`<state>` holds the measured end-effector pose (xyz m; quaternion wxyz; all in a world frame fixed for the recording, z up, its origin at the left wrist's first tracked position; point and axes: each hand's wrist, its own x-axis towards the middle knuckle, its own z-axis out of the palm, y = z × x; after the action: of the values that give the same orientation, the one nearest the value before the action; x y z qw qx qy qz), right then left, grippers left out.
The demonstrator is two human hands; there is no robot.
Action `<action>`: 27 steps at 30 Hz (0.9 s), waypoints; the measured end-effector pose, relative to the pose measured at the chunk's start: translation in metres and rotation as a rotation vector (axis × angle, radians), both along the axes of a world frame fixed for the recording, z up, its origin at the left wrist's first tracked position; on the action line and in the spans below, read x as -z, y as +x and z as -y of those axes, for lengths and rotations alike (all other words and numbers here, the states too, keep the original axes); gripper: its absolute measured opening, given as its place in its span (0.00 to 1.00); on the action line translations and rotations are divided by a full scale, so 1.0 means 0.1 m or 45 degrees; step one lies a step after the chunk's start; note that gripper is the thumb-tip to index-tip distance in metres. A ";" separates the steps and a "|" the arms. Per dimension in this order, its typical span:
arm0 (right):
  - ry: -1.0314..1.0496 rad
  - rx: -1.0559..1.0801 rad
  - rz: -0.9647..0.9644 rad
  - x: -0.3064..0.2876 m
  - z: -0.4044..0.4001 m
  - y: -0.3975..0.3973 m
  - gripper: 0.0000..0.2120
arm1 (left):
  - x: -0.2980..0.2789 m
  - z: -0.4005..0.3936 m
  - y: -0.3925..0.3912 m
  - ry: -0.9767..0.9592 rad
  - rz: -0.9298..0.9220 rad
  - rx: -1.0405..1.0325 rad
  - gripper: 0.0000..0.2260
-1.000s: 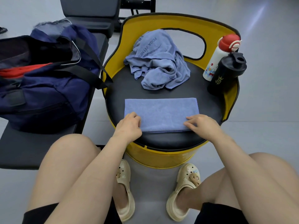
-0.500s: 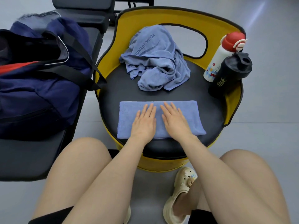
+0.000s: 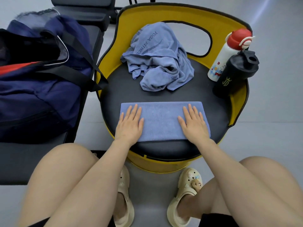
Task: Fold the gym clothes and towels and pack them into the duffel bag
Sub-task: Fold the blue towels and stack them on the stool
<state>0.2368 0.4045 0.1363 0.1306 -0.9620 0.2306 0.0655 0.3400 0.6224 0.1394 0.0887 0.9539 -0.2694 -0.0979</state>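
A folded blue towel (image 3: 161,120) lies flat as a long rectangle on the black seat of a yellow round chair (image 3: 114,89). My left hand (image 3: 130,124) presses flat on the towel's left end, fingers straight. At the right end my right hand (image 3: 193,124) presses down the same way. Behind the towel a second blue towel (image 3: 157,58) printed "YOGA FITNESS" sits crumpled against the chair back. A navy duffel bag (image 3: 41,89) stands open on a black bench to the left, with something red (image 3: 19,68) inside.
A white bottle with a red cap (image 3: 229,53) and a black shaker bottle (image 3: 236,74) stand at the seat's right rim. The yellow chair back (image 3: 180,15) curves behind. The black bench (image 3: 14,163) reaches toward my left knee. My legs and cream clogs are below the seat.
My hands slid apart from the towel's middle to its two ends, smoothing it flat. A second ago they were curled at the towel's near corners.
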 end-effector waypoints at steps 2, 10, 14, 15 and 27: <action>0.008 0.064 -0.001 0.00 0.05 -0.02 0.29 | 0.00 -0.08 0.03 -0.029 -0.034 -0.040 0.24; -0.087 0.090 0.025 -0.06 -0.01 -0.03 0.30 | -0.13 -0.21 0.06 -0.621 -0.236 -0.469 0.25; 0.008 -0.130 0.127 -0.14 -0.21 0.07 0.29 | -0.19 -0.24 0.10 -0.697 -0.273 -0.642 0.19; 0.025 -0.166 0.125 -0.14 -0.25 0.10 0.29 | -0.20 -0.26 0.10 -0.703 -0.312 -0.682 0.19; -0.029 -0.206 -0.047 -0.06 -0.65 0.22 0.29 | -0.35 -0.30 0.18 -0.880 -0.684 -0.891 0.07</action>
<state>0.2587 0.4694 0.1420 0.1097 -0.9776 0.1551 0.0908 0.3577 0.6522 0.1740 0.4888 0.8435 0.0790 -0.2082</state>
